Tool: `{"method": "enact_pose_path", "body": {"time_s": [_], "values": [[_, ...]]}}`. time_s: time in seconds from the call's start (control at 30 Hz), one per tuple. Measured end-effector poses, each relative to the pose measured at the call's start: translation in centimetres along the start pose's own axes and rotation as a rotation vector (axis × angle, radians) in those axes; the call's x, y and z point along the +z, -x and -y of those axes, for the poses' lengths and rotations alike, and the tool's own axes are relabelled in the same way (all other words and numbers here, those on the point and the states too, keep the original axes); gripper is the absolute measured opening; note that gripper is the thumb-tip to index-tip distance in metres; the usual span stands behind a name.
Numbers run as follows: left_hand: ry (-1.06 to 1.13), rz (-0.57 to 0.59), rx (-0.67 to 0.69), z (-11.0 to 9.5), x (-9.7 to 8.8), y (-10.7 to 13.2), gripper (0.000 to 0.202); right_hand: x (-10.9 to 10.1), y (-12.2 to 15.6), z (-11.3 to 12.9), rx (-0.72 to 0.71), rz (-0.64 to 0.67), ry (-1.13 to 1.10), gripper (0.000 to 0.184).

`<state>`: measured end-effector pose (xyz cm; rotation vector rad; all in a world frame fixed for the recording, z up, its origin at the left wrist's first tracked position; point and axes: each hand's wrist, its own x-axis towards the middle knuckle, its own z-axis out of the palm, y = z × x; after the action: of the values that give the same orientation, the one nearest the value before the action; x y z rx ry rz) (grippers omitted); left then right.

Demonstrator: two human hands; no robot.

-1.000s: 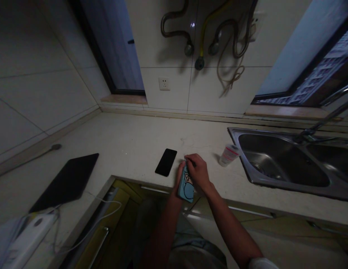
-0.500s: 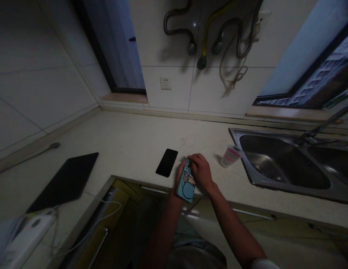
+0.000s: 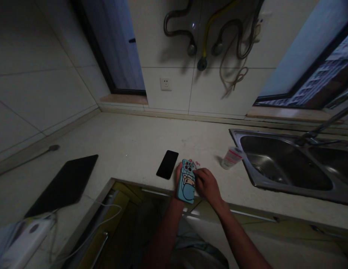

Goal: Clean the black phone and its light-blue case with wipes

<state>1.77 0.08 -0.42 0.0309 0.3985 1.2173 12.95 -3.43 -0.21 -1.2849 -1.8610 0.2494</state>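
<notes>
Dim light, tiled wall (image 3: 218,99), pale counter (image 3: 134,129)

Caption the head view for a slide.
Left hand holding a blue cartoon phone case, right hand at its edge, near a black phone.

No readable text, only blurred red print (image 3: 234,152) on the plastic cup (image 3: 230,158)

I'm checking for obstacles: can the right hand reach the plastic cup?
Likely yes: only countertop shows between the right hand and plastic cup, though that hand is at the blue case.
</notes>
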Motion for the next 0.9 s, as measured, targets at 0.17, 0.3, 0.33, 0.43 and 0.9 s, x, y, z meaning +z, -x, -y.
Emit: {"method": "enact_pose_path", "body": {"time_s": [0.17, 0.3, 0.33, 0.43, 0.9], "values": [[-0.001, 0.001, -0.005, -0.1, -0.9, 0.4, 0.043, -0.3, 2.7, 2.0, -0.040, 0.038, -0.077, 0.031], [0.011, 0.037, -0.007, -0.3, -1.2, 0.7, 0.045, -0.7, 4.2, 4.1, -0.087, 0.062, -0.131, 0.036], [0.007, 0.030, -0.007, -0.3, -1.1, 0.7, 0.045, -0.8, 4.3, 4.6, -0.103, 0.065, -0.135, 0.037], [-0.023, -0.002, -0.005, -0.2, -0.9, 0.7, 0.043, -0.7, 3.7, 5.4, -0.158, 0.068, -0.133, 0.037], [-0.009, -0.017, 0.039, 0.4, -0.4, -0.5, 0.026, 0.9, -2.8, 1.5, -0.078, -0.054, 0.017, 0.027]]}}
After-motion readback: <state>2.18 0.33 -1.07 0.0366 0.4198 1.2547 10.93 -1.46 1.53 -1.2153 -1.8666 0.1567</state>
